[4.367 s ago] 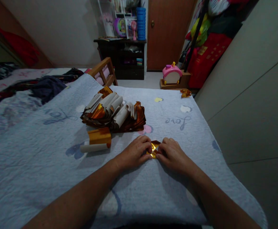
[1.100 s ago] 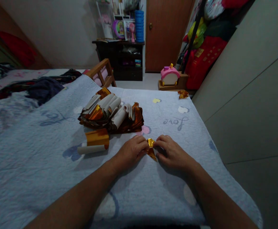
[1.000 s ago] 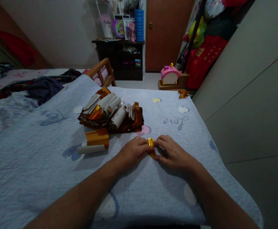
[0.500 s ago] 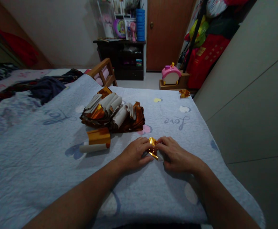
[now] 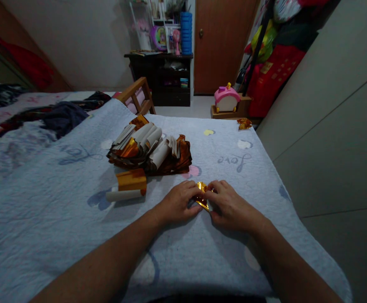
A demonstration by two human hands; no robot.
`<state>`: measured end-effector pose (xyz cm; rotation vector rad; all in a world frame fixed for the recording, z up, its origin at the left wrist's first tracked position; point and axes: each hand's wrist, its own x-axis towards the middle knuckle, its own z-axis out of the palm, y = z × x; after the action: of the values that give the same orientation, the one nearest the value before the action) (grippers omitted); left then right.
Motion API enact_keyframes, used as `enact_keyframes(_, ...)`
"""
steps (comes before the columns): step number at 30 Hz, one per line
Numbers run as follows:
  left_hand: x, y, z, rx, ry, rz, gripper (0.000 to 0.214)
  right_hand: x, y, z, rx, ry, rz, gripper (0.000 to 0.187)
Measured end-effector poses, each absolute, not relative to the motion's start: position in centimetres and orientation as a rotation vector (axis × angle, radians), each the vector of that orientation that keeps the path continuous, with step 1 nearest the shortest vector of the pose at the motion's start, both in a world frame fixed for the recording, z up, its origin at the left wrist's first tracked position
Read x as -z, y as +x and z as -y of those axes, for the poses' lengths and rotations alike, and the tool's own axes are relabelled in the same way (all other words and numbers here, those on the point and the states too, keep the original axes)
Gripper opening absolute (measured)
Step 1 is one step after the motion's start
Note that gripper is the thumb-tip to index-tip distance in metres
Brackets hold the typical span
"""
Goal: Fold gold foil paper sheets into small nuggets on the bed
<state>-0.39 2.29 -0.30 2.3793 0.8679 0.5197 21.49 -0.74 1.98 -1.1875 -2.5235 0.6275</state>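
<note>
Between my hands, just above the bedspread (image 5: 177, 261), is a small piece of folded gold foil paper (image 5: 201, 201). My left hand (image 5: 183, 202) grips its left side, fingers on top and thumb at the near edge. On the right side my right hand (image 5: 229, 206) pinches the same paper, its fingertips covering part of it. Beyond my left hand lies a large pile of gold foil paper (image 5: 158, 151), white backs showing on many curled sheets. One loose sheet (image 5: 131, 181), gold inside with a rolled white edge, rests in front of the pile.
A crumpled gold folded piece (image 5: 244, 123) lies at the far right corner of the bed. Clothes (image 5: 63, 120) are heaped at the left. A wooden chair (image 5: 139, 96) stands past the far edge, and a pale cabinet (image 5: 334, 126) borders the right side.
My right fingers have shifted slightly left and closer over the gold paper, covering its white corner more. The pile and loose sheet stay in place.
</note>
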Motion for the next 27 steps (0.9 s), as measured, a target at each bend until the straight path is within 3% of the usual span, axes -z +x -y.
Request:
enact_keyframes(6,0.1,0.0,-2.1,-0.528,2.386,-0.902,0.020,-2.2,21.5,0.6,-0.632,-1.177,2.466,0.027)
enact_keyframes(14,0.3,0.3,-1.7,-0.556,2.500,-0.924,0.009,-1.9,21.6,0.6,-0.649,-1.180,2.455,0.036)
enact_keyframes(22,0.2,0.1,-1.5,-0.594,2.437,-0.875,0.014,-1.1,21.8,0.0,-0.775,-1.229,2.371,0.029)
enact_keyframes(27,0.1,0.2,-1.5,-0.604,2.382,-0.909,0.006,-0.8,21.7,-0.4,-0.862,-1.252,2.297,0.018)
